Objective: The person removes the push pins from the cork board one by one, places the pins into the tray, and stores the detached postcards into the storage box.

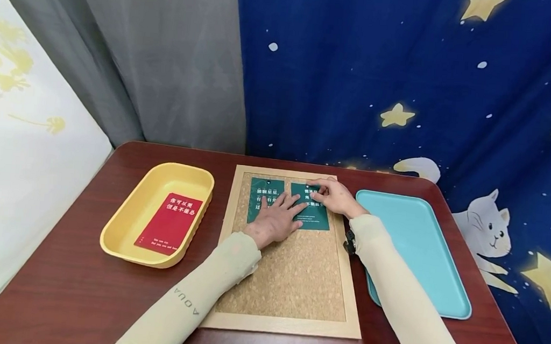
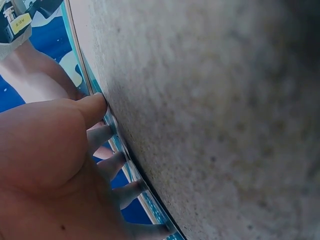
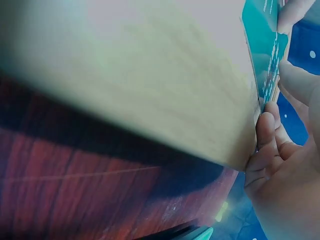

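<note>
My left hand lies spread over the inner edges of two green cards on a cork board, its fingers straight. The left green card has a small dark pin at its top edge. At the top of the right green card, my right hand holds its thumb and index finger at a small pin, the other fingers curled over the board's right side. In the right wrist view, this hand reaches past the wooden frame to the card; the pin is hidden there.
To the left stands a yellow basket with a red card in it. A light blue tray lies to the right, partly under my right forearm. Curtains hang behind the dark red table.
</note>
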Motion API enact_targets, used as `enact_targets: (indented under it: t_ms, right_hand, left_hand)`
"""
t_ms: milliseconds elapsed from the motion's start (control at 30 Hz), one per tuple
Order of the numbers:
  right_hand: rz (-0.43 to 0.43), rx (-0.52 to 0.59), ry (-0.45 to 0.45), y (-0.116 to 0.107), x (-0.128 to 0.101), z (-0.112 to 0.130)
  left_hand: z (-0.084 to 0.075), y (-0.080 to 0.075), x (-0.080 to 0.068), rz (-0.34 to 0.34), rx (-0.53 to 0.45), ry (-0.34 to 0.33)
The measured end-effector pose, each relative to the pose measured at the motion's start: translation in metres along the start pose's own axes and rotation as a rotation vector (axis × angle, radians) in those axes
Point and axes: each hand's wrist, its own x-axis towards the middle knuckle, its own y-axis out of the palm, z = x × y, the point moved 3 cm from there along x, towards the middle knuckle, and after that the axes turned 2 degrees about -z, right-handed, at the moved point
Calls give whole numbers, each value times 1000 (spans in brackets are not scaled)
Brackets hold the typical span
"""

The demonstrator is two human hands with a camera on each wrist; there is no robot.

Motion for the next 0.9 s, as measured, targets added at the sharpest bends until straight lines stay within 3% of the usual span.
enact_targets:
  t_ms: [433, 900]
  right_hand:
    - [-35, 13, 15, 1, 3, 4]
    - [-141, 77, 61, 4, 11, 1]
  left_hand:
    - [1, 0, 0, 15, -15, -5]
    - [0, -1, -2, 12, -12, 3]
